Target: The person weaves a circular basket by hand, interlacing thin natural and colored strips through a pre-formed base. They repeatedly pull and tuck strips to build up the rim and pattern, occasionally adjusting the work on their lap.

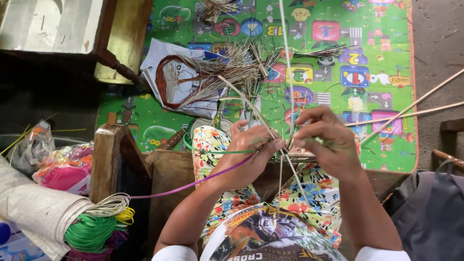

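My left hand [249,150] and my right hand [326,140] meet over my lap, both pinching a crossing of thin pale cane strips [270,130]. A purple plastic strand [193,182] runs from my left hand down to the left. A green strand [227,152] passes under my left fingers. Long pale sticks [287,58] rise from the crossing toward the far side of the mat. My legs in flower-patterned cloth [212,145] lie under the hands.
A green picture play mat [382,53] covers the floor ahead, strewn with dry fibre bundles [227,72] and a reddish coil [169,82]. Coils of green, yellow and white strand [96,227] lie lower left beside a wooden frame [108,159]. Long canes [415,108] cross at right; grey bag [430,212].
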